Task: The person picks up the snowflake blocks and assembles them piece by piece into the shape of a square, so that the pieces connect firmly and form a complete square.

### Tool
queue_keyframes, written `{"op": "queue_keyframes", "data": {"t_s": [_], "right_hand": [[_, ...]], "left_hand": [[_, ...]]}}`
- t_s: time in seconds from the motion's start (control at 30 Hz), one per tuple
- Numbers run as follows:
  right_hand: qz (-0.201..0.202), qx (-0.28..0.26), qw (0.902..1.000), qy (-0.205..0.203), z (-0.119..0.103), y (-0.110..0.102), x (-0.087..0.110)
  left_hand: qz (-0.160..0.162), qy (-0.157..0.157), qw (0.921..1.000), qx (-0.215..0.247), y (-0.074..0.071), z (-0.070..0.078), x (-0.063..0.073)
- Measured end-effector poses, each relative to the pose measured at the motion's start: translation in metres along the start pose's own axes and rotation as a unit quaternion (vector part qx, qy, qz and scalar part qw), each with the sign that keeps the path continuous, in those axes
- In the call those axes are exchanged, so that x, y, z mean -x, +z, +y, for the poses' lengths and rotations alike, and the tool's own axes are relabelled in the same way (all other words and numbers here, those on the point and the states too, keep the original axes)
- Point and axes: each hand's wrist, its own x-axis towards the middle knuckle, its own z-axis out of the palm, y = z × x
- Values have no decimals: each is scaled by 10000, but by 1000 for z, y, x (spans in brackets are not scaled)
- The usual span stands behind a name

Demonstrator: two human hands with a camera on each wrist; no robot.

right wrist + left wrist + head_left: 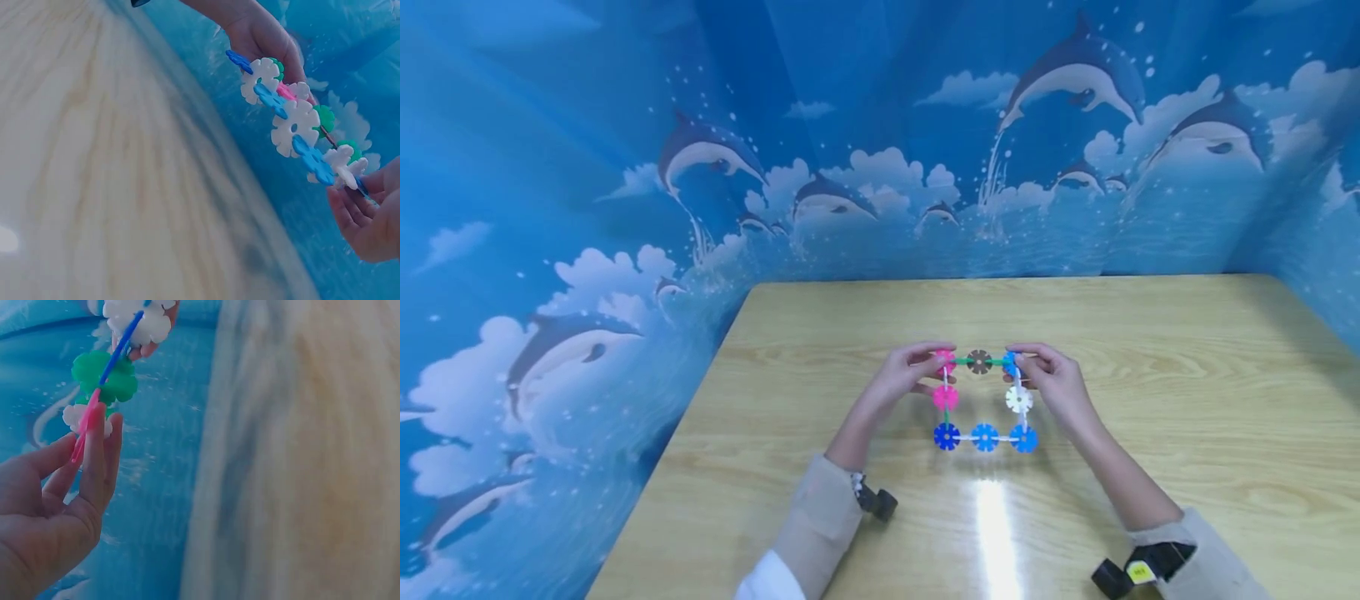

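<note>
A square ring of interlocking snowflake discs [985, 437] hangs between the two hands, over the table. My left hand [906, 373] pinches the pink corner disc [944, 360] at the ring's far left. At the far right corner, my right hand [1060, 387] grips a blue disc [1011, 363] between thumb and fingers. A brown disc [979, 362] sits midway between the hands, joined by green discs seen edge-on. White discs link the blue ones along the near side; a large white disc [295, 128] shows in the right wrist view. Left fingertips partly hide the pink disc.
A wood-grain table [1150, 333] lies beneath the hands. Behind it and at the left hangs a blue curtain [850, 100] printed with dolphins and clouds. Black wrist cameras [877, 502] are strapped over the sleeves.
</note>
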Motion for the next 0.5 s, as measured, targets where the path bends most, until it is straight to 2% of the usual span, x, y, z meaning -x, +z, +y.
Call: {"op": "queue_keyframes", "data": {"t_s": [0.1,0.2,0.37,0.5], "right_hand": [[-93,-17,9998,153,14,-2,-1],[-141,-77,9995,282,29,-3,-3],[-79,-58,9997,224,48,-4,-6],[-90,226,9995,181,58,-6,-5]], "left_hand": [[-241,-50,9997,-64,-3,-16,-6],[-265,-203,9994,-8,-4,-30,-10],[-127,-158,9998,62,-1,-52,-17],[44,1,9995,-325,3,-63,-18]]}}
